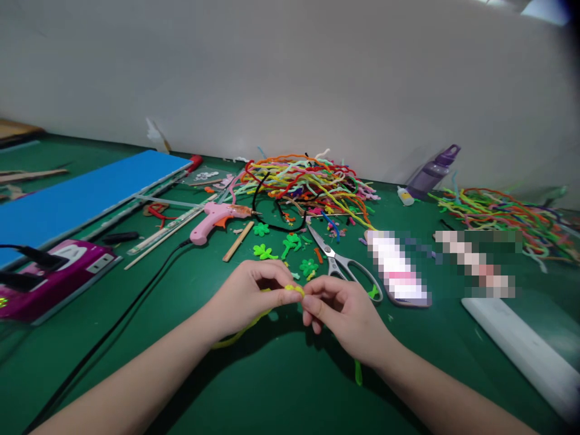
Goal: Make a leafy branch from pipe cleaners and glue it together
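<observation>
Both hands meet in front of me over the green table (290, 393). My left hand (247, 296) pinches a yellow pipe cleaner (295, 290), bent into a small curled shape at the fingertips. A long yellow length trails below that hand. The fingertips of my right hand (347, 314) are closed on the curled part's right end. Just beyond lie several green pipe-cleaner flower shapes (309, 267) and a pair of scissors (334, 260) with grey handles. A short green pipe cleaner (358, 373) pokes out beneath my right hand.
At left lie a pink glue gun (211, 220) with its cord, a purple power strip (67, 278) and a blue board (99, 193). Pipe cleaners (308, 178) are heaped by the wall. On the right are a phone (399, 269), a purple bottle (428, 175) and a white case (521, 350).
</observation>
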The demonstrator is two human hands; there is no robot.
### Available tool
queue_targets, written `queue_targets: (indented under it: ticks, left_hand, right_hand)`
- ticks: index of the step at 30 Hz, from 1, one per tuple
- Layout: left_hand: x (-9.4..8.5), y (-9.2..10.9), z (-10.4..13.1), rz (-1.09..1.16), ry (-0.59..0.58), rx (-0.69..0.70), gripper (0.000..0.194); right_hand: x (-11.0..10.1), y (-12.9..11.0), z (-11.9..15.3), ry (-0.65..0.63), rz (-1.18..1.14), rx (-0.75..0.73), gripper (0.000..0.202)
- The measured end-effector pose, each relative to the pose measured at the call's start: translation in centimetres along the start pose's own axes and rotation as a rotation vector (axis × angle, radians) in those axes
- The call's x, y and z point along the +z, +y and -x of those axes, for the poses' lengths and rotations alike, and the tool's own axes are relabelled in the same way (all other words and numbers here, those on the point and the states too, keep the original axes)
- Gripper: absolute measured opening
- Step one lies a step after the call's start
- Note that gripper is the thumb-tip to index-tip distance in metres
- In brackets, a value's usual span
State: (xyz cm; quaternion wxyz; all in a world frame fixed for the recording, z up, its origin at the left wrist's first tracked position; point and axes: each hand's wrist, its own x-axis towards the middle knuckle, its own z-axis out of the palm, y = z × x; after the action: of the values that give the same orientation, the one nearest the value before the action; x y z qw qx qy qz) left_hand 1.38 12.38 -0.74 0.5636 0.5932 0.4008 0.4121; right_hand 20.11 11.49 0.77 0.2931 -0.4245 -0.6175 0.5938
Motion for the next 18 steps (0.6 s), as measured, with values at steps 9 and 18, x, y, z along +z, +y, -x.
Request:
queue_targets:
  ticks: [9,18]
  left_hand:
    - [0.17,-0.28,-0.08,0.190,-0.047,-0.032,0.010]
    - [0.05,-0.01,-0.03,0.256,0.018,-0.082,0.013]
  right_hand:
    - [0.14,0.12,-0.08,-0.065,-0.114,0.079,0.027]
    - [0.22,0.08,-0.41,0.007,-0.167,0.013,0.024]
